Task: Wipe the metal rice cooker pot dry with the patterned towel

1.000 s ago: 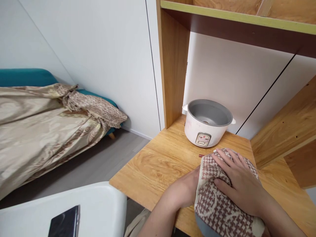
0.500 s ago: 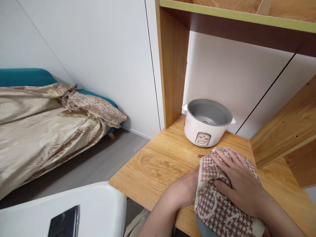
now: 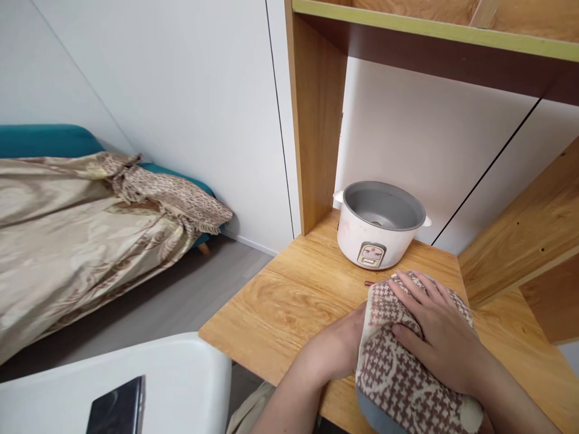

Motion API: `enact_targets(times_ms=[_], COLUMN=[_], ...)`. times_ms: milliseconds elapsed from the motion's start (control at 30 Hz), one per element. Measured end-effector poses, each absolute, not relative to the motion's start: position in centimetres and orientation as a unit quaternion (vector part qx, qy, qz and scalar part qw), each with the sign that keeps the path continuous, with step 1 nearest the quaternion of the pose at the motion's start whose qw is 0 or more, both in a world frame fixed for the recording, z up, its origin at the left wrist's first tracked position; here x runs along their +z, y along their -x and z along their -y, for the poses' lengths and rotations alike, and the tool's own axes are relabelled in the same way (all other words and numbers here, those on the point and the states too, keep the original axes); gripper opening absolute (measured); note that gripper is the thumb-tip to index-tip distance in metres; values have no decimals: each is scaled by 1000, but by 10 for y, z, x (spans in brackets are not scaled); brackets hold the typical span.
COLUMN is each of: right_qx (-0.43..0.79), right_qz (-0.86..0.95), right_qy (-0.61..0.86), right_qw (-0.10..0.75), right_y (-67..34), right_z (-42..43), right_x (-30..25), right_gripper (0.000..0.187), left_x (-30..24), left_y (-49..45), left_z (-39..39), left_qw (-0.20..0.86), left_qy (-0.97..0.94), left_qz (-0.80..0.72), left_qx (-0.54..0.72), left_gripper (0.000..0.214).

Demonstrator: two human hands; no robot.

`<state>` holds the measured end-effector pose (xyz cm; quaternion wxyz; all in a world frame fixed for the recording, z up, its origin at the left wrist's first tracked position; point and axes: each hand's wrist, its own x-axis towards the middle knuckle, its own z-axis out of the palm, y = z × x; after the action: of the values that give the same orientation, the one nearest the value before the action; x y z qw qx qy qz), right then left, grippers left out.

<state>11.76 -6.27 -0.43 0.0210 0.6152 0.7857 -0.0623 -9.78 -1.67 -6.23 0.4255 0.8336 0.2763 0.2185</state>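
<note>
A brown and cream houndstooth towel is draped over a rounded grey object at the near edge of the wooden desk. My right hand lies flat on top of the towel with its fingers spread. My left hand is against the towel's left side, its fingers hidden under the cloth. Just beyond stands a white rice cooker without a lid, its grey inside showing.
A small red-brown item lies on the desk before the cooker. Wooden shelf uprights and a shelf board frame the desk. A white chair carries a dark phone. A teal sofa holds a beige patterned blanket.
Hardly anything moved: my right hand and the towel shifted a little on the covered object. The rice cooker stayed in place.
</note>
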Motion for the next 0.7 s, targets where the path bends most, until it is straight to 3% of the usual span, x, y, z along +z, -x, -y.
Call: enact_targets(times_ms=[167,433,700], right_qx=[-47,-89,-51], right_qz=[-767,-830,-767], right_qy=[-639,-550,-640], right_qw=[11,26,7], right_y=[-118,-118,-118], right_z=[63,65,60], right_x=[-9,5,-8], right_gripper=[70,71,72], left_x=[-65,-57,-68], left_y=[96,98,97], left_z=[16,17,17], left_qw=[429,436,428], left_qy=[-836,-834,-836], left_qz=[-259,-259,-264], left_qx=[222,216,221], left_gripper=[63,64,63])
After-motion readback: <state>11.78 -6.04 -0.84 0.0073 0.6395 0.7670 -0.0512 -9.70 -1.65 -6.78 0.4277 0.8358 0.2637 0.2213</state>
